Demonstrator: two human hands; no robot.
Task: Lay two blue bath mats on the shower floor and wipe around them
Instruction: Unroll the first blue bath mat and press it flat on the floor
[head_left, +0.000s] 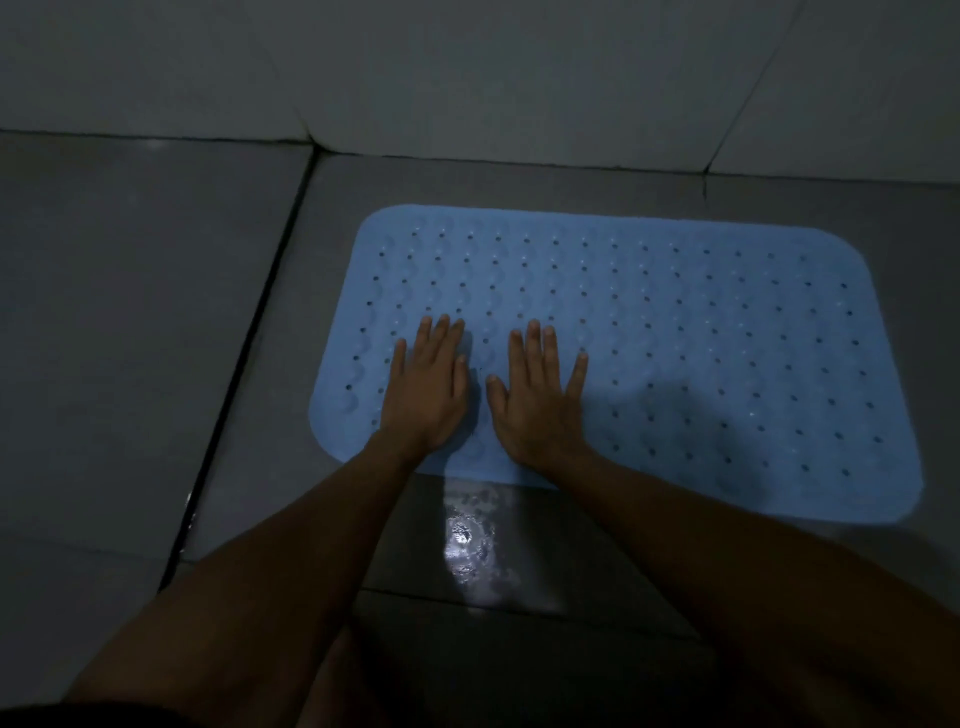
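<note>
One light blue bath mat (701, 338) with rows of small holes lies flat on the grey tiled shower floor (130, 338), its far edge close to the wall. My left hand (428, 387) presses flat on the mat's left part, fingers straight and pointing away from me. Beside it, a little to the right, my right hand (537, 397) lies flat on the mat the same way, fingers slightly spread. Neither hand holds anything. Only this one mat is in view, and no cloth.
The light tiled wall (467, 67) rises just beyond the mat. A dark grout line (244, 358) runs diagonally down the floor left of the mat. A wet, shiny patch (467, 545) reflects light on the tile between my forearms, in front of the mat.
</note>
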